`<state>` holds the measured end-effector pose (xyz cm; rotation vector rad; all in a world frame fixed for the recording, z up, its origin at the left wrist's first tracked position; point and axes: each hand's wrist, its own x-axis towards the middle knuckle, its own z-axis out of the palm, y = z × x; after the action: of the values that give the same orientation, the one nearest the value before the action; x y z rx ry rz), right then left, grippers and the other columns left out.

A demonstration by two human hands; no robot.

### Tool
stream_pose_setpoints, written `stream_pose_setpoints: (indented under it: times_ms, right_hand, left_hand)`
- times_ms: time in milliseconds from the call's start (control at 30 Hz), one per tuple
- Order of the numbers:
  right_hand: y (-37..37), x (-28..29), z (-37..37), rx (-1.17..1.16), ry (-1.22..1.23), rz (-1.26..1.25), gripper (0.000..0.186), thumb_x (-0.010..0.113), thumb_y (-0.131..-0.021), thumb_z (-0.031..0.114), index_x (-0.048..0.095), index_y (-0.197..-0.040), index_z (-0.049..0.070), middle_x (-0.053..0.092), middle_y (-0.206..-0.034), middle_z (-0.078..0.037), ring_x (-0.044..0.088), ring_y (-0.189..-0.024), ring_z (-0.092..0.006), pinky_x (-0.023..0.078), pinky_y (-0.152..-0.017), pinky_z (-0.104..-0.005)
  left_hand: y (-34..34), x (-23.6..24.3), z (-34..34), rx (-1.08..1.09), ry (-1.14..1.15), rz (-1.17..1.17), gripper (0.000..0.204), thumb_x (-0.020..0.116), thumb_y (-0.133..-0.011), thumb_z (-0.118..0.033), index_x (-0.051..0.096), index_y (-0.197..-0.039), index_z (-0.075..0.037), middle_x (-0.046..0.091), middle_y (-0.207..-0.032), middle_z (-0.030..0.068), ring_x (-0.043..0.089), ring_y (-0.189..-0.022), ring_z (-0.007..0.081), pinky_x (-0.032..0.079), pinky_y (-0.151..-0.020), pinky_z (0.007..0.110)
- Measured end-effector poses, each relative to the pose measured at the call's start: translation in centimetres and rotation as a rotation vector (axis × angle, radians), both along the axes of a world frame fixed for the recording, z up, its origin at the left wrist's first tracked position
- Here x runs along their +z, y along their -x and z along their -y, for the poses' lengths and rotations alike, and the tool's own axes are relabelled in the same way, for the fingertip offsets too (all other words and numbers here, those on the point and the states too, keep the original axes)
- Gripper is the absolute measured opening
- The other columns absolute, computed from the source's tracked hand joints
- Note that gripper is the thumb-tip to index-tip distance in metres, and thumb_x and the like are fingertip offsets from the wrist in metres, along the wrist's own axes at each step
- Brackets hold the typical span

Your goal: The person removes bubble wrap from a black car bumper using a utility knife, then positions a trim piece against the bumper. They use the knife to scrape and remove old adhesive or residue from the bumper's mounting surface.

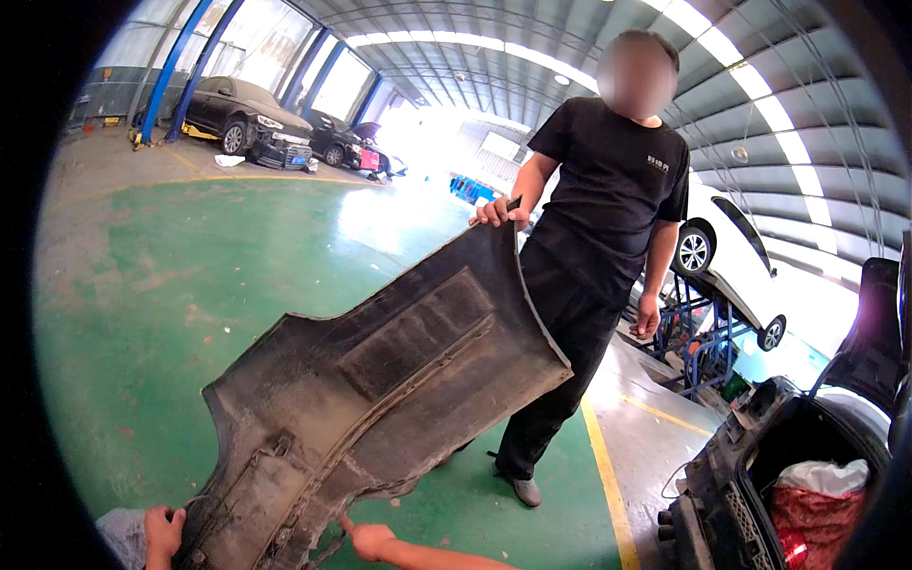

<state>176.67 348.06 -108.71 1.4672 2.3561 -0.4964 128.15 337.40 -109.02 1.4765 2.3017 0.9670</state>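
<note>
A large dark, dirty bumper panel (380, 342) slants across the head view, its inner side up. My left hand (163, 530) is at its lower left edge, fingers curled on it. My right hand (372, 540) is at its lower edge right of centre, fingers bent against the rim. The panel's far end is held up by the hand (499, 211) of another person (613, 171) in dark clothes, who stands facing me with the other arm hanging down.
A car (779, 475) with raised boot lid and a red bag inside is close at right. Behind it a white car (731, 252) sits raised on a blue lift (708, 347). Dark cars (242, 128) and blue posts stand at back left. The green floor (171, 266) has yellow lines.
</note>
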Motion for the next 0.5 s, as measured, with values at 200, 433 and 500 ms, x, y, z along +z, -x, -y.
stream_pose_setpoints:
  times_ms: [200, 433, 500]
  right_hand:
    - [1.1, 1.2, 1.3, 0.010, 0.141, 0.059, 0.084, 0.052, -0.086, 0.008, 0.015, -0.161, 0.014, 0.072, -0.108, -0.021, 0.071, -0.094, -0.0391, 0.056, -0.079, -0.0517]
    - [0.4, 6.2, -1.7, 0.062, 0.128, 0.225, 0.042, 0.061, -0.085, 0.027, 0.066, -0.122, 0.007, 0.073, -0.098, -0.019, 0.071, -0.084, -0.0343, 0.056, -0.075, -0.0480]
    - [-1.3, 6.6, -1.4, 0.072, 0.059, 0.130, 0.076, 0.065, -0.086, 0.028, 0.036, -0.153, 0.010, 0.072, -0.097, -0.020, 0.070, -0.088, -0.0379, 0.055, -0.074, -0.0508]
  left_hand:
    - [0.4, -0.5, 1.7, 0.010, 0.046, -0.015, 0.033, 0.073, -0.084, -0.027, 0.069, -0.084, 0.006, 0.068, -0.081, 0.0250, 0.065, -0.078, 0.0436, 0.051, -0.075, 0.050]
    - [-1.7, 6.7, -0.7, -0.106, 0.197, -0.068, 0.054, 0.059, -0.095, -0.049, 0.069, -0.093, 0.004, 0.068, -0.093, 0.0274, 0.065, -0.086, 0.0445, 0.051, -0.077, 0.048]
    - [-2.1, 7.9, -0.9, -0.111, 0.163, -0.057, 0.049, 0.061, -0.095, -0.044, 0.070, -0.096, 0.004, 0.069, -0.093, 0.0261, 0.067, -0.085, 0.0412, 0.051, -0.077, 0.045]
